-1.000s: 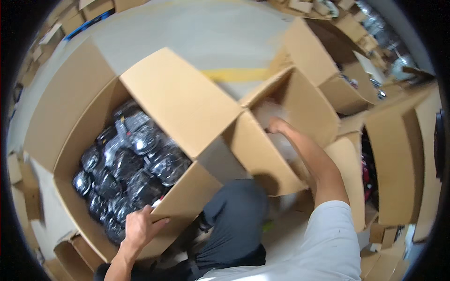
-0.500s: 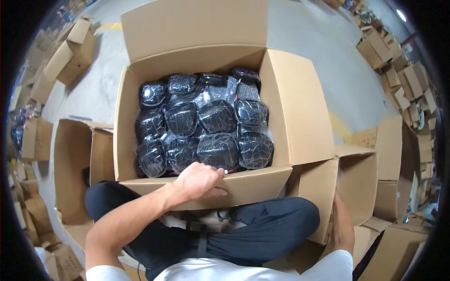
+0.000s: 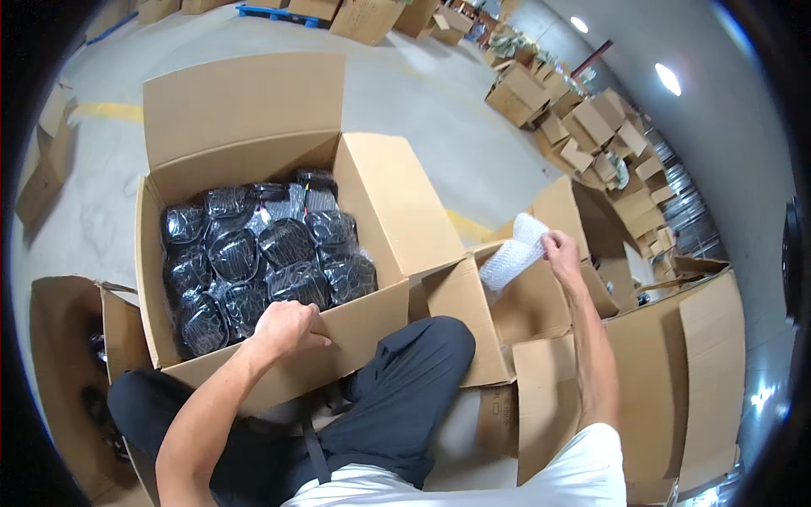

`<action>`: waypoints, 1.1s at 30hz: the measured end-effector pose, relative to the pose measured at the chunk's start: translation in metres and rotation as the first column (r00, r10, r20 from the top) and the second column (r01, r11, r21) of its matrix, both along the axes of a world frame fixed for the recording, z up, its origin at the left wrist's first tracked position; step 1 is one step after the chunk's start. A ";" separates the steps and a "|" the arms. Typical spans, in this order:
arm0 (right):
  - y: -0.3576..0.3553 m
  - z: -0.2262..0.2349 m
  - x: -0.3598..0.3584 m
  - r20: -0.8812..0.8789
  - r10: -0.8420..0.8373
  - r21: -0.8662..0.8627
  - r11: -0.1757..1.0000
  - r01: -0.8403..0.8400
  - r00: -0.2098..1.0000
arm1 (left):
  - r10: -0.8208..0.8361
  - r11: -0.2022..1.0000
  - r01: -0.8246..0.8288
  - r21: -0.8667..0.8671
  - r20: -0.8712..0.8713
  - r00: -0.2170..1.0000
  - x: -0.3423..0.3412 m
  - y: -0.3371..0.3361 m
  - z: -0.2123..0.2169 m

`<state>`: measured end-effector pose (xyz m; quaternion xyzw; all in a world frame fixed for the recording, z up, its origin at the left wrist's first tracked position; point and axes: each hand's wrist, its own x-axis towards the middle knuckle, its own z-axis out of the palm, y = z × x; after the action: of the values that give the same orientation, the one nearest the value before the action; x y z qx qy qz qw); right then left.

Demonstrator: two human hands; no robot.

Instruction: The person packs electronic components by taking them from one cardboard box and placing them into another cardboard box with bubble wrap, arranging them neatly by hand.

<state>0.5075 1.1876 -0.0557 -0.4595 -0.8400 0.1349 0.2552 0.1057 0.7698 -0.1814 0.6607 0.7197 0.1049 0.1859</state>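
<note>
In front of me stands a large open cardboard box holding rows of black rounded parts wrapped in clear film. Some thin coloured wires show among them near the far side. My left hand is closed over the near rim of this box. Out to the right, my right hand grips a piece of clear bubble wrap by its upper end. The wrap hangs over a smaller open carton, its lower end at the opening.
An open carton with dark items inside stands at my left. More open cartons are close on my right. Piled boxes line the far right, and a blue pallet lies at the far side of the floor.
My right hand has come up out of the smaller carton area with bubble wrap in it. The view has swung right; my left hand stays on the large box's near rim.
</note>
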 end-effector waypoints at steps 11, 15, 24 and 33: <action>-0.253 0.118 -0.155 -0.091 0.526 0.126 0.849 -0.514 0.846 | 0.025 0.890 -0.325 0.321 0.675 0.737 0.022 -0.018 0.038; -0.328 0.083 -0.202 0.172 0.876 0.151 0.429 -0.891 0.451 | -0.365 0.745 -0.495 0.447 0.895 0.258 0.032 -0.017 0.052; -0.345 0.103 -0.266 -0.109 0.902 0.106 0.429 -0.897 0.419 | -0.157 0.927 -0.347 0.145 0.988 -0.007 -0.009 -0.130 0.138; -0.351 0.060 -0.277 -0.402 0.879 -0.479 0.037 -0.877 0.256 | -0.125 0.908 -0.402 0.117 0.992 0.007 -0.032 -0.198 0.168</action>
<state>0.2309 0.8363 0.0045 0.0966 -0.8405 0.5305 -0.0519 0.0738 0.5720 -0.0135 0.3411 0.4098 0.6871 0.4937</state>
